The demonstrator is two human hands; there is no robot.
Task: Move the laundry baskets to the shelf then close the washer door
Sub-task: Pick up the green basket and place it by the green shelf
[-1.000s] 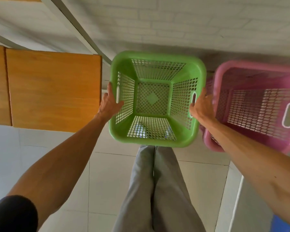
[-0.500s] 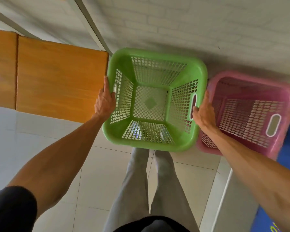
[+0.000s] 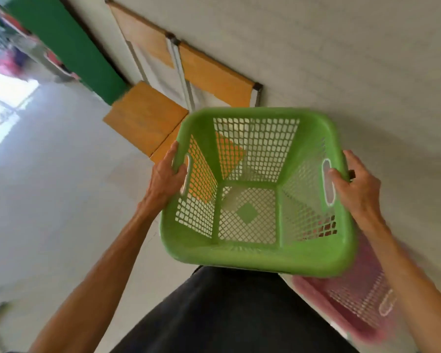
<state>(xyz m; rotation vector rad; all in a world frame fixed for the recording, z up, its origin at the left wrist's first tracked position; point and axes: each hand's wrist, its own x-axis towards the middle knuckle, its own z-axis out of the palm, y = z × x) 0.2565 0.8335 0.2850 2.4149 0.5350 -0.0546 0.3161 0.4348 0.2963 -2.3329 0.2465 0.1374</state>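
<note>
An empty green mesh laundry basket [image 3: 255, 256] is held up in front of my body. My left hand [image 3: 164, 178] grips its left rim by the handle slot, thumb over the edge. On the opposite side, my right hand [image 3: 355, 186] grips the right rim, with a finger through the handle slot. A pink mesh basket [image 3: 351, 309] sits low at the lower right, partly hidden under the green one and my right arm. The wooden shelf [image 3: 214, 77] with metal posts stands against the wall beyond the green basket. The washer is out of view.
A low wooden board [image 3: 143, 115] of the shelf unit juts out over the white tiled floor [image 3: 49, 200] at left. A green panel [image 3: 69, 47] and bright, blurred doorway lie at the far upper left. The white wall [image 3: 367, 72] fills the right.
The green basket has been lifted and carried leftward, away from the pink basket. The view has swung left and tilted, bringing the upper shelves into sight; the frame is motion-blurred.
</note>
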